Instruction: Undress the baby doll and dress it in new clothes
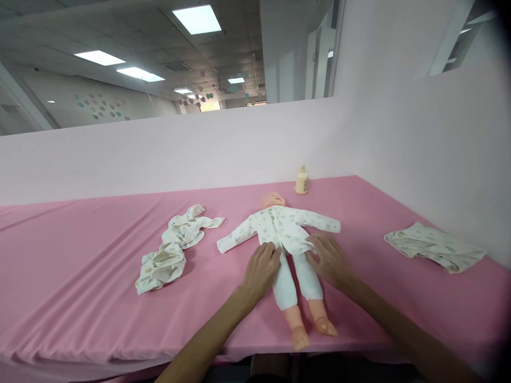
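A baby doll (pixel 288 250) lies on its back on the pink-covered table (pixel 99 287), head toward the wall and bare feet toward me. It wears a white printed top and white trousers. My left hand (pixel 261 266) pinches the lower hem of the doll's top at its left hip. On the other side, my right hand (pixel 329 259) rests on the hem by the other hip, fingers curled against the cloth.
A crumpled white garment (pixel 173 247) lies left of the doll. Another folded printed garment (pixel 435 246) sits at the far right near the wall. A small cream bottle (pixel 302 181) stands behind the doll's head against the pink partition.
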Action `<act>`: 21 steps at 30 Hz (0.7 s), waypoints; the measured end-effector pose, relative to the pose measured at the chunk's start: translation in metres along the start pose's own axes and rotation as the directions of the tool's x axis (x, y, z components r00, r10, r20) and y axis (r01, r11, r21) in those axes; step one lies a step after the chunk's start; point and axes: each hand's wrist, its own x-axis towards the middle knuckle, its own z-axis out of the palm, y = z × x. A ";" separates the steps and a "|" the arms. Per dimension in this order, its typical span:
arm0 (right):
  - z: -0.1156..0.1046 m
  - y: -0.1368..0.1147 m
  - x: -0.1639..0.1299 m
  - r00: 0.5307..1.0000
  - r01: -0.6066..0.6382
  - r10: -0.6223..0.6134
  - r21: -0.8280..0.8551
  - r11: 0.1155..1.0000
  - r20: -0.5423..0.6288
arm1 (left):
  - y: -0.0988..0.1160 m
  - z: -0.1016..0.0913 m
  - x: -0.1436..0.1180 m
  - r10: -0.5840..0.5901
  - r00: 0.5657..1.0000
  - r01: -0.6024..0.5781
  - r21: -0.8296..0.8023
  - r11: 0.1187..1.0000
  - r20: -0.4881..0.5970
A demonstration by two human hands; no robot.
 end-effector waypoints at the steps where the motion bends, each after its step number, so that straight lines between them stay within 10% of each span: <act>1: 0.000 -0.005 0.004 0.998 0.052 -0.052 -0.026 0.998 0.022 | 0.002 0.000 0.002 -0.007 1.000 0.007 -0.022 1.000 0.005; 13: -0.006 -0.026 0.004 0.923 0.347 -0.352 0.058 0.936 0.156 | -0.013 -0.002 -0.003 0.042 0.997 -0.023 -0.277 0.961 0.061; 21: -0.002 -0.002 -0.005 0.980 -0.200 0.191 0.400 0.895 0.062 | -0.041 -0.006 -0.018 -0.325 0.919 0.390 -0.648 0.654 0.224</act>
